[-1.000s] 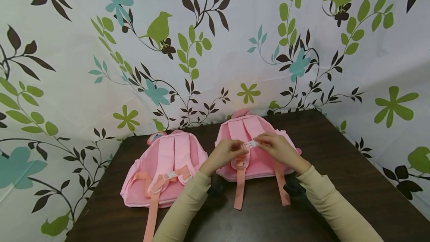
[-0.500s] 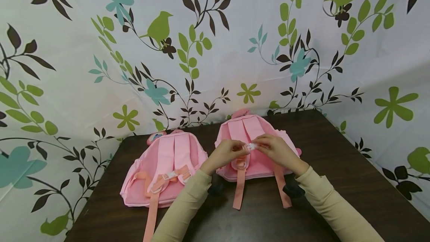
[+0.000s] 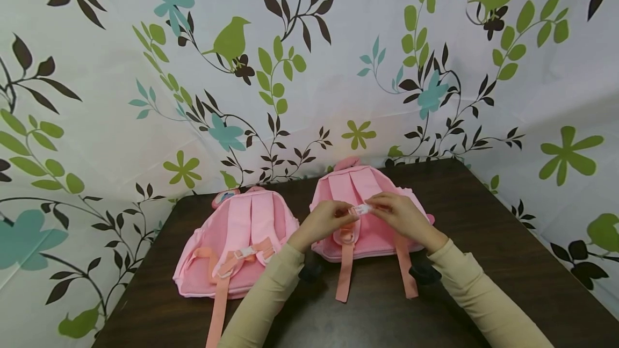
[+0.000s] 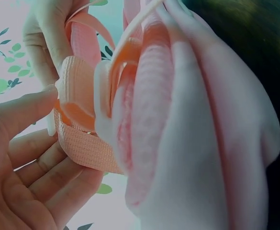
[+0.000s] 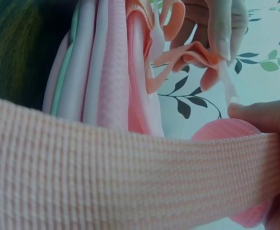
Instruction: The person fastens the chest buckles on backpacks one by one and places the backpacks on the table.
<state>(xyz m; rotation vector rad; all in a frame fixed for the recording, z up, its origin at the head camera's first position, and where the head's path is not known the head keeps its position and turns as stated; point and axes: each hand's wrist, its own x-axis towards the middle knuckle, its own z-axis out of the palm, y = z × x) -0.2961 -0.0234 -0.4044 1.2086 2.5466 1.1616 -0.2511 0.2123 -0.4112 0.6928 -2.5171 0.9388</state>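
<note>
A pink backpack (image 3: 382, 232) lies on the table with its shoulder straps facing up. Over it, my left hand (image 3: 323, 223) pinches one end of a white plastic buckle (image 3: 360, 209) where orange webbing is attached. My right hand (image 3: 401, 218) pinches the buckle's other end between thumb and fingers. In the right wrist view the buckle (image 5: 229, 86) spans the gap between both hands, its halves end to end; whether they are latched I cannot tell. Orange webbing (image 4: 77, 91) loops beside the left thumb in the left wrist view. A wide strap (image 5: 106, 177) crosses the right wrist view.
Left of the hands lies a second pink backpack (image 3: 242, 214), its white buckle (image 3: 245, 252) joined across the straps. Loose orange strap ends (image 3: 344, 278) hang onto the dark wooden table (image 3: 483, 219). A patterned cloth (image 3: 309, 69) with leaves and birds rises behind the table.
The buckle's halves, slightly apart with prongs showing a second ago, now sit closer together. My right hand moved a little left, then slightly back right. The left hand stayed nearly still.
</note>
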